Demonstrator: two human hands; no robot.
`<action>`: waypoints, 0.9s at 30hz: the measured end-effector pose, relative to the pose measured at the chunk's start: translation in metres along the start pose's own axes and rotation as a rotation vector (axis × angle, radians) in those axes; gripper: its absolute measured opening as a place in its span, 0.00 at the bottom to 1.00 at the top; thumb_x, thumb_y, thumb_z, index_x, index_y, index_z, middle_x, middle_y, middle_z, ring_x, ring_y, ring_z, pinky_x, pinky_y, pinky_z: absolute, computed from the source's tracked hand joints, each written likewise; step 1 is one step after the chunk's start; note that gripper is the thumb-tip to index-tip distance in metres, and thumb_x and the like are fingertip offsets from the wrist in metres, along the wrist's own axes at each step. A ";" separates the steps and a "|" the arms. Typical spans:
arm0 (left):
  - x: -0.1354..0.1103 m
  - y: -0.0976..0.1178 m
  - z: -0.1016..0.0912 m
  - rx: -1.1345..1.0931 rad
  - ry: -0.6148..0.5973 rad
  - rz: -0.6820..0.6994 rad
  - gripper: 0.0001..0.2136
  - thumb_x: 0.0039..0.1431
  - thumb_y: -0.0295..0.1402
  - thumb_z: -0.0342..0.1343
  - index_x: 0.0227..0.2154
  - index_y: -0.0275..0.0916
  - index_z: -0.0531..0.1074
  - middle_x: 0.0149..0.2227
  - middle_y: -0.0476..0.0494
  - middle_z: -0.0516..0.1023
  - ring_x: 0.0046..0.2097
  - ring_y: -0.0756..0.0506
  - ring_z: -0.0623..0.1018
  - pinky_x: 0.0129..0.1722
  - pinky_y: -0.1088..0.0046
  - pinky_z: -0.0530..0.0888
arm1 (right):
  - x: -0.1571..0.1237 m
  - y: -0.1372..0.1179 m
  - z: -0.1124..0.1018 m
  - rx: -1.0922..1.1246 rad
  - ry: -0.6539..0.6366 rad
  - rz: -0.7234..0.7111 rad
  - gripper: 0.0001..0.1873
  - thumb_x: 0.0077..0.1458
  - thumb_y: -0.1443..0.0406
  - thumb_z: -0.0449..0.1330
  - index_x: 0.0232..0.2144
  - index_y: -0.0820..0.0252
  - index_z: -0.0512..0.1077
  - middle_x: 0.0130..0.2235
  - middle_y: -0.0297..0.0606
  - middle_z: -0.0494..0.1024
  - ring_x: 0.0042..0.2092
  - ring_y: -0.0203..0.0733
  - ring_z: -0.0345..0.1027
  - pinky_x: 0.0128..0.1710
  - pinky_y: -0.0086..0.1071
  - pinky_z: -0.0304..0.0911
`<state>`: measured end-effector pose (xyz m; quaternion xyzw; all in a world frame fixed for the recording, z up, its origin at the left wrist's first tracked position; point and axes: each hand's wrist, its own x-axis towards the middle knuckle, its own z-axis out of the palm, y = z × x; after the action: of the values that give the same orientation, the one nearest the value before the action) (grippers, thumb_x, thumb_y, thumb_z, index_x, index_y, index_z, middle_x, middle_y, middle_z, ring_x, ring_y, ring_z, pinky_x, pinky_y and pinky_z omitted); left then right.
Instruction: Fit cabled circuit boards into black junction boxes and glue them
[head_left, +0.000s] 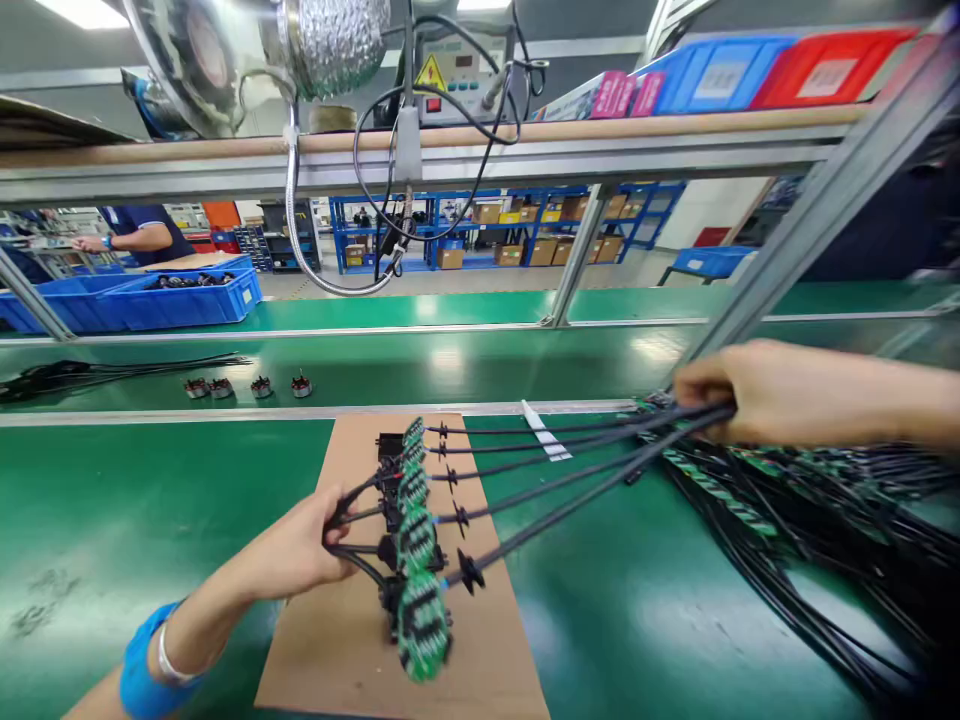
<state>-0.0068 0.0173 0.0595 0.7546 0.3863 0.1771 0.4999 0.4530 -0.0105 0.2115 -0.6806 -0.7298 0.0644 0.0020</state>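
Note:
Between my hands a row of round green circuit boards point(418, 540) hangs over a brown cardboard sheet point(307, 650). Black cables point(551, 480) with small grommets run from the boards to the right, where my right hand point(720, 390) is closed around their bundled ends. On the other side, my left hand point(319, 545) grips short black leads point(360, 515) that come from dark connectors behind the boards. Slight motion blur softens the boards. A large heap of similar cabled boards point(780, 540) lies below and beyond my right hand.
Small round motor-like parts point(261, 387) stand in a line on the green bench, near a cable bundle point(67, 377). A white strip point(546, 430) lies beyond the cardboard. Blue bins point(180, 300) sit back left, near another person point(146, 235). Overhead, a metal shelf rail point(480, 150) carries hanging wires.

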 end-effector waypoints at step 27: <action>0.104 -0.084 -0.051 0.673 0.413 -0.153 0.13 0.64 0.35 0.45 0.32 0.38 0.73 0.32 0.43 0.72 0.35 0.43 0.72 0.34 0.68 0.66 | 0.179 -0.129 0.221 0.565 0.040 -0.374 0.05 0.59 0.66 0.52 0.30 0.59 0.65 0.28 0.35 0.72 0.29 0.39 0.66 0.31 0.32 0.60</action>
<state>-0.0076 0.1444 -0.0054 0.7938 0.5701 0.1509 0.1487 0.2921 0.1387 -0.0103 -0.5086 -0.7952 0.2493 0.2166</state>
